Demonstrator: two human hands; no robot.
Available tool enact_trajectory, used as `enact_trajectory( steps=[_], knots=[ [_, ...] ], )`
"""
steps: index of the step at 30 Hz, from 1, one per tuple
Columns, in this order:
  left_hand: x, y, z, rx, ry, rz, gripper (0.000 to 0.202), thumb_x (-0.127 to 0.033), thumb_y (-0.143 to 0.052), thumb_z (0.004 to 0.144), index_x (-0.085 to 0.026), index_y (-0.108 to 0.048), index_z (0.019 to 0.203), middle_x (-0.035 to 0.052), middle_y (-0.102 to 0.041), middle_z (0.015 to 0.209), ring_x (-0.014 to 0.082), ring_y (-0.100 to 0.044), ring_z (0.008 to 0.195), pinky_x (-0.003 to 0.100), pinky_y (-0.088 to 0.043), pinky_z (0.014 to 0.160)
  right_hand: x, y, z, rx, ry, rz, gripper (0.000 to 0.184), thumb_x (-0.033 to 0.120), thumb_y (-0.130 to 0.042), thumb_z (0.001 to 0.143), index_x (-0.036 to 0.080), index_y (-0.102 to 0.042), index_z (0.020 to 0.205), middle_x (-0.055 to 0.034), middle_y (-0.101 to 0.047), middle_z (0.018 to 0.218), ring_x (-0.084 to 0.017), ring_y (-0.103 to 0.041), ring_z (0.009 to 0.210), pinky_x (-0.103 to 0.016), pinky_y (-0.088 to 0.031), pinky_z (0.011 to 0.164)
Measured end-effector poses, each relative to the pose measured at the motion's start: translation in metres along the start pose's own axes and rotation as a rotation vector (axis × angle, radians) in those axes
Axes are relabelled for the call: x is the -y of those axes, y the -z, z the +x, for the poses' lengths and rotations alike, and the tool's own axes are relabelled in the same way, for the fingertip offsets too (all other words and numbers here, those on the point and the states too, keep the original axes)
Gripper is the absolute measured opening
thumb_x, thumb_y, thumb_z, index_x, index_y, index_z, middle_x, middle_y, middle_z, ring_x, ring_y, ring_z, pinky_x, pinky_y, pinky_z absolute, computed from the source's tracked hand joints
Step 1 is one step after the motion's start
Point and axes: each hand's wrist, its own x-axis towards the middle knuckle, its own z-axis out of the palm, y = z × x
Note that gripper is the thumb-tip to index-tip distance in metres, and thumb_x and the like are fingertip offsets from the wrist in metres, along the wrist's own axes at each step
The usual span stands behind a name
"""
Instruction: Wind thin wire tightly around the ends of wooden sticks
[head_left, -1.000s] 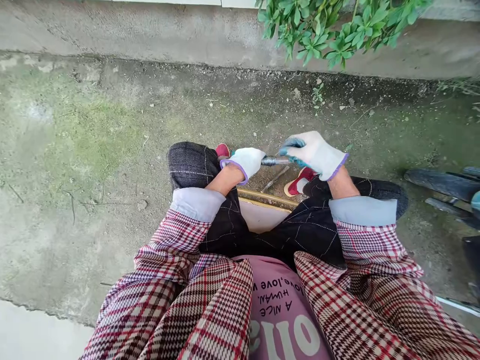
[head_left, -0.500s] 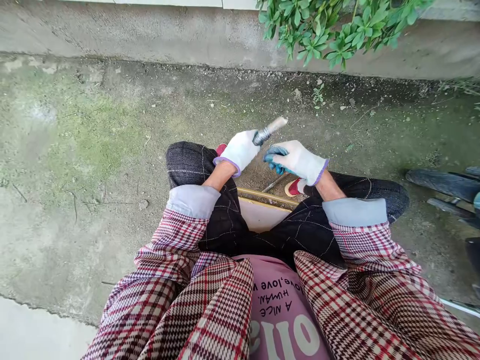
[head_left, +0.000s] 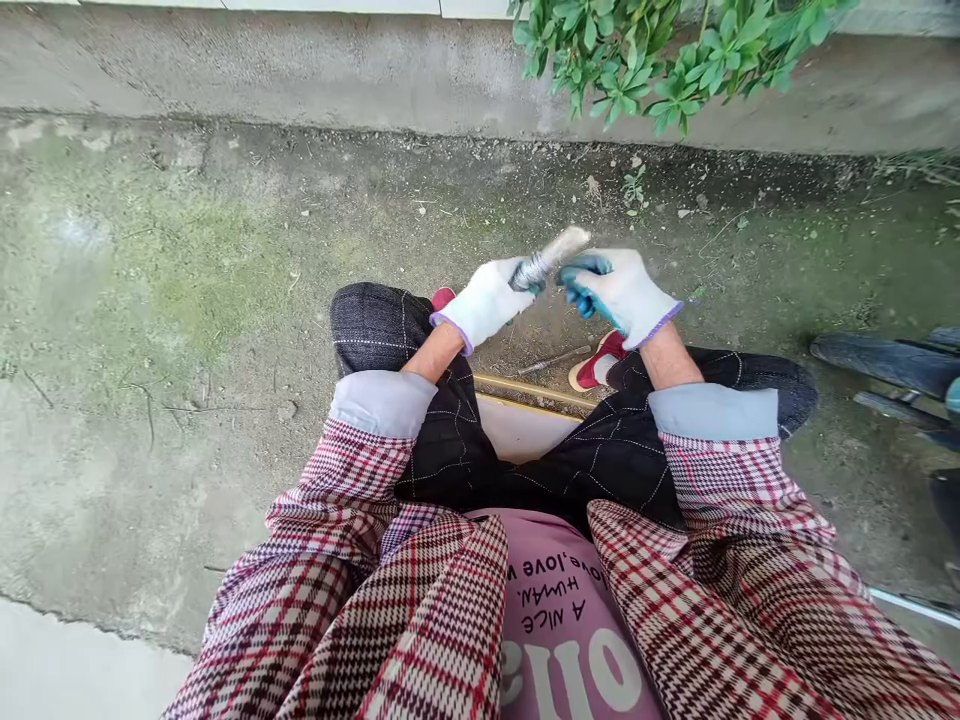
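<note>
In a white glove with a purple cuff, my left hand [head_left: 487, 302] is closed around a pale stick [head_left: 568, 243] bound with silvery wire [head_left: 534, 270]. The bare end of the stick tilts up and to the right. My right hand [head_left: 619, 288], gloved in white with blue-green coated fingers, is just right of the wire binding. Its fingers are curled together, and whatever they may pinch is too small to make out. On the ground below the hands lies a thin rod-like tool [head_left: 553, 361], beside a red shoe [head_left: 600, 362].
A yellowish bar and a pale flat surface [head_left: 529, 428] show between my knees. Ahead, a low concrete wall [head_left: 315, 75] runs across, with a leafy green plant [head_left: 660, 60] hanging over it. Dark wheel-like parts [head_left: 892, 362] stand at the right. Mossy dirt ground [head_left: 217, 250] spreads left.
My right hand has moved right and slightly up, uncovering more of the rod-like tool and red shoe. The wire-bound stick in my left hand has shifted slightly to the right.
</note>
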Motion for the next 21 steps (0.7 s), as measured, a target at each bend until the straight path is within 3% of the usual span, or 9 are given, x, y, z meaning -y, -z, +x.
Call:
enact_trajectory(
  steps=[2, 4, 8, 12, 15, 18, 21],
  knots=[
    [0.001, 0.004, 0.003, -0.091, 0.079, -0.004, 0.021, -0.025, -0.06, 0.095, -0.014, -0.072, 0.108, 0.0024, -0.072, 0.086, 0.0152, -0.064, 0.072, 0.025, -0.05, 0.068, 0.0, -0.012, -0.006, 0.108, 0.02, -0.07, 0.013, 0.014, -0.063, 0.082, 0.02, -0.069, 0.073, 0.003, -0.065, 0.059, -0.01, -0.053, 0.047, -0.021, -0.044, 0.044],
    [0.0, 0.008, 0.002, -0.096, 0.114, 0.11, 0.021, -0.024, -0.058, 0.097, -0.015, -0.073, 0.109, 0.0056, -0.075, 0.093, 0.0182, -0.068, 0.081, 0.027, -0.053, 0.078, 0.002, -0.02, -0.015, 0.212, 0.056, -0.128, 0.012, 0.018, -0.066, 0.084, 0.02, -0.069, 0.072, 0.0021, -0.067, 0.063, -0.011, -0.056, 0.05, -0.023, -0.047, 0.047],
    [-0.001, 0.007, -0.007, 0.095, 0.155, 0.436, 0.033, -0.018, -0.05, 0.099, -0.018, -0.074, 0.121, 0.013, -0.078, 0.108, 0.0255, -0.073, 0.1, 0.033, -0.053, 0.09, 0.009, -0.013, -0.026, 0.329, 0.079, -0.181, 0.01, 0.025, -0.071, 0.085, 0.023, -0.072, 0.076, 0.0002, -0.068, 0.066, -0.014, -0.058, 0.055, -0.027, -0.047, 0.05],
    [0.002, -0.004, -0.012, 0.268, 0.076, 0.585, 0.036, -0.016, -0.05, 0.096, -0.02, -0.077, 0.121, 0.0138, -0.078, 0.105, 0.0281, -0.075, 0.101, 0.035, -0.054, 0.087, 0.012, 0.011, -0.02, 0.202, 0.125, -0.24, 0.016, 0.025, -0.074, 0.085, 0.026, -0.07, 0.07, 0.0, -0.065, 0.065, -0.016, -0.054, 0.06, -0.031, -0.044, 0.055],
    [0.002, -0.006, -0.011, 0.34, -0.08, 0.512, 0.03, -0.02, -0.055, 0.095, -0.02, -0.078, 0.114, 0.0111, -0.079, 0.098, 0.0268, -0.075, 0.093, 0.034, -0.054, 0.083, 0.009, 0.021, -0.009, 0.046, 0.143, -0.181, 0.016, 0.016, -0.073, 0.083, 0.023, -0.069, 0.069, -0.0002, -0.066, 0.068, -0.015, -0.054, 0.064, -0.03, -0.045, 0.062],
    [0.0, -0.002, -0.007, 0.198, -0.137, 0.271, 0.025, -0.028, -0.06, 0.095, -0.016, -0.078, 0.11, 0.0083, -0.079, 0.096, 0.0226, -0.073, 0.087, 0.03, -0.053, 0.081, 0.004, 0.017, -0.001, -0.025, 0.1, -0.094, 0.012, 0.015, -0.07, 0.085, 0.02, -0.069, 0.074, 0.0001, -0.066, 0.07, -0.012, -0.052, 0.062, -0.027, -0.043, 0.059],
    [0.002, 0.001, -0.001, -0.017, -0.052, 0.072, 0.027, -0.028, -0.061, 0.096, -0.012, -0.075, 0.112, 0.0062, -0.078, 0.095, 0.0184, -0.07, 0.08, 0.027, -0.052, 0.075, 0.0, 0.003, -0.001, 0.05, 0.035, -0.071, 0.014, 0.017, -0.066, 0.089, 0.021, -0.068, 0.075, 0.0007, -0.065, 0.067, -0.011, -0.05, 0.052, -0.026, -0.041, 0.049]
  ],
)
